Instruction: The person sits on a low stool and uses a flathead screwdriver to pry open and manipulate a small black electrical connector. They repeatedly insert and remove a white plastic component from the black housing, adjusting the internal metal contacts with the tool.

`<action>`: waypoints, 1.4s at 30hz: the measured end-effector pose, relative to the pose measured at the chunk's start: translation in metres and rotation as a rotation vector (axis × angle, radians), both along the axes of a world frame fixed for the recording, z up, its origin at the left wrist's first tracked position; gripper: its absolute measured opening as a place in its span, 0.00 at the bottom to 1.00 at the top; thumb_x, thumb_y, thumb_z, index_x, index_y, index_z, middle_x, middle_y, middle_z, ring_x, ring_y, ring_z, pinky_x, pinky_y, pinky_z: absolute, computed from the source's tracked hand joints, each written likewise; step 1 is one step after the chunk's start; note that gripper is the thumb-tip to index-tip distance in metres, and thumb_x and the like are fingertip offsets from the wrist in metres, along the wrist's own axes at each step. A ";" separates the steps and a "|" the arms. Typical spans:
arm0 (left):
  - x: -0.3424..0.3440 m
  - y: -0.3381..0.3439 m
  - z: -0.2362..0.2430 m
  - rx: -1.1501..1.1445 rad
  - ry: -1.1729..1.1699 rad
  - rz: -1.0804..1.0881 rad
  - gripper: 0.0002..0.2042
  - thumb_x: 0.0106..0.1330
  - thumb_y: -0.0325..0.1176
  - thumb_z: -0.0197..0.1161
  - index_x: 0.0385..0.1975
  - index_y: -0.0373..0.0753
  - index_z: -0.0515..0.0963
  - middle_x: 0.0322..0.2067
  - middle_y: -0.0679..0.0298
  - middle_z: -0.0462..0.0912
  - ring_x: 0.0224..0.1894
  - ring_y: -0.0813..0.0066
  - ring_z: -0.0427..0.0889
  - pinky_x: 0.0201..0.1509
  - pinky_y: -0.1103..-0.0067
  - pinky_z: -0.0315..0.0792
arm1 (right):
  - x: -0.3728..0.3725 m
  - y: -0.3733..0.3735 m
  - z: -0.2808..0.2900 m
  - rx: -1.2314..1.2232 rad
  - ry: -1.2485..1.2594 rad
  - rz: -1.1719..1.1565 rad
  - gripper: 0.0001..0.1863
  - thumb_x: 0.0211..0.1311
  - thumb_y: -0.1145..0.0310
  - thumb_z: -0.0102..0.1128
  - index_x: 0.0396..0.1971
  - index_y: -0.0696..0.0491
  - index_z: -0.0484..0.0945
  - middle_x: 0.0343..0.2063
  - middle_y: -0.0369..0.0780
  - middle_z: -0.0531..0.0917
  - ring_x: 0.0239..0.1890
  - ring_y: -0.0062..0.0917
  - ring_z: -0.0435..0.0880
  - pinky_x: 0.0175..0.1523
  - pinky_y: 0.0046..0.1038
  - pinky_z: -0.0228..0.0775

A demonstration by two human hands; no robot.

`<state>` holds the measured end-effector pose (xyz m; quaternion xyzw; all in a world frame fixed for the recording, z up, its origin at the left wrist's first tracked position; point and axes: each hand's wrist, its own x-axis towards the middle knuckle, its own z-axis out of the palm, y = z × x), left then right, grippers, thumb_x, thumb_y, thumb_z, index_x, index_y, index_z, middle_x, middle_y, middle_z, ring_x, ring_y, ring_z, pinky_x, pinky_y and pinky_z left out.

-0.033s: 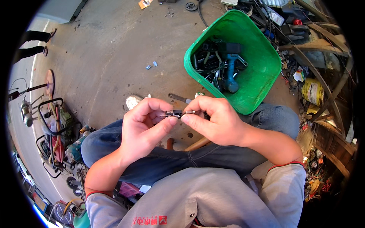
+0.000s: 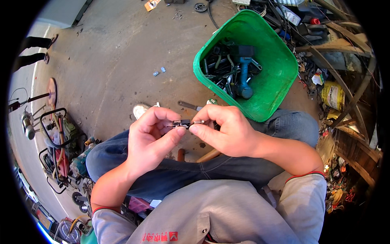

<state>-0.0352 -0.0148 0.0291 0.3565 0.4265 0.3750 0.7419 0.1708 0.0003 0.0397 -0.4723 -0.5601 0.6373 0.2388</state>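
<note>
A small dark part with metal bits (image 2: 185, 123) is held between my two hands, over my lap. My left hand (image 2: 149, 138) pinches its left end between thumb and fingers. On the other side, my right hand (image 2: 227, 129) grips a thin metal piece (image 2: 198, 122) at the part's right end between thumb and forefinger. The part is too small to name. Just beyond the hands a flat metal tool (image 2: 189, 105) lies on the ground, partly hidden by my right hand. Below them a wooden handle (image 2: 209, 155) shows between my legs.
A green bin (image 2: 280, 87) with hand tools and a blue cordless power tool (image 2: 245, 79) stands ahead to the right. Scrap and a yellow bucket (image 2: 333, 96) are heaped at right. Machines with a black tubular frame (image 2: 55, 126) stand at left. Another person's legs (image 2: 34, 51) show far left.
The whole view has shifted slightly. Both hands keep hold of the small part, with hardly any change in their grip.
</note>
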 end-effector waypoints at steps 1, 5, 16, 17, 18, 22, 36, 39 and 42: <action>-0.002 -0.001 0.000 -0.025 0.011 -0.003 0.11 0.61 0.19 0.61 0.43 0.31 0.72 0.36 0.64 0.79 0.37 0.84 0.78 0.41 0.86 0.74 | -0.002 -0.002 -0.001 0.037 0.017 -0.004 0.07 0.58 0.71 0.61 0.29 0.61 0.76 0.22 0.42 0.82 0.22 0.20 0.81 0.26 0.24 0.70; 0.002 0.002 0.002 -0.054 0.032 -0.033 0.13 0.62 0.20 0.61 0.46 0.31 0.72 0.35 0.65 0.79 0.36 0.85 0.77 0.39 0.86 0.73 | -0.001 -0.005 -0.003 -0.018 0.038 0.004 0.07 0.59 0.71 0.61 0.30 0.59 0.76 0.22 0.36 0.78 0.23 0.14 0.73 0.27 0.20 0.65; -0.004 0.004 -0.002 -0.146 -0.033 -0.051 0.12 0.62 0.20 0.61 0.45 0.32 0.74 0.35 0.63 0.81 0.37 0.82 0.79 0.40 0.85 0.75 | -0.002 0.001 0.007 -0.242 0.051 -0.047 0.06 0.59 0.71 0.60 0.29 0.59 0.76 0.22 0.35 0.78 0.25 0.13 0.74 0.29 0.20 0.66; -0.002 0.004 -0.001 -0.119 -0.023 -0.062 0.12 0.62 0.20 0.60 0.45 0.32 0.74 0.35 0.63 0.80 0.37 0.82 0.79 0.41 0.85 0.75 | -0.002 -0.001 0.002 -0.187 0.032 -0.030 0.06 0.59 0.71 0.61 0.28 0.58 0.77 0.23 0.35 0.79 0.25 0.12 0.73 0.29 0.19 0.66; -0.003 0.003 -0.001 -0.142 -0.025 -0.070 0.11 0.62 0.21 0.60 0.45 0.32 0.73 0.35 0.64 0.80 0.37 0.82 0.79 0.42 0.84 0.75 | -0.001 -0.001 0.002 -0.202 0.025 0.000 0.07 0.59 0.70 0.60 0.28 0.58 0.77 0.23 0.34 0.78 0.25 0.12 0.73 0.29 0.19 0.66; -0.006 0.001 0.001 -0.219 -0.007 -0.080 0.11 0.62 0.21 0.60 0.45 0.33 0.73 0.34 0.65 0.79 0.35 0.82 0.79 0.41 0.83 0.75 | 0.003 -0.004 -0.005 -0.268 0.075 0.041 0.06 0.61 0.71 0.59 0.32 0.59 0.75 0.25 0.32 0.77 0.27 0.11 0.72 0.31 0.18 0.64; -0.015 0.022 -0.035 -0.194 -0.072 0.093 0.11 0.63 0.27 0.61 0.43 0.33 0.74 0.35 0.64 0.80 0.35 0.79 0.79 0.39 0.81 0.75 | 0.012 0.000 -0.007 -0.342 0.271 -0.164 0.12 0.66 0.77 0.46 0.47 0.62 0.68 0.35 0.45 0.79 0.21 0.17 0.76 0.29 0.20 0.73; -0.010 0.027 -0.033 -0.124 -0.076 -0.002 0.14 0.65 0.30 0.61 0.49 0.35 0.73 0.37 0.68 0.80 0.38 0.85 0.76 0.41 0.83 0.72 | 0.013 0.007 -0.004 -0.333 0.239 -0.213 0.12 0.66 0.74 0.46 0.47 0.62 0.67 0.35 0.46 0.81 0.18 0.11 0.70 0.25 0.15 0.67; -0.008 0.027 -0.033 -0.106 -0.081 -0.057 0.16 0.65 0.30 0.60 0.52 0.36 0.73 0.39 0.69 0.80 0.39 0.86 0.76 0.43 0.85 0.71 | 0.016 0.006 -0.014 -0.269 0.232 -0.245 0.12 0.67 0.72 0.46 0.46 0.62 0.68 0.33 0.46 0.80 0.16 0.11 0.65 0.23 0.14 0.62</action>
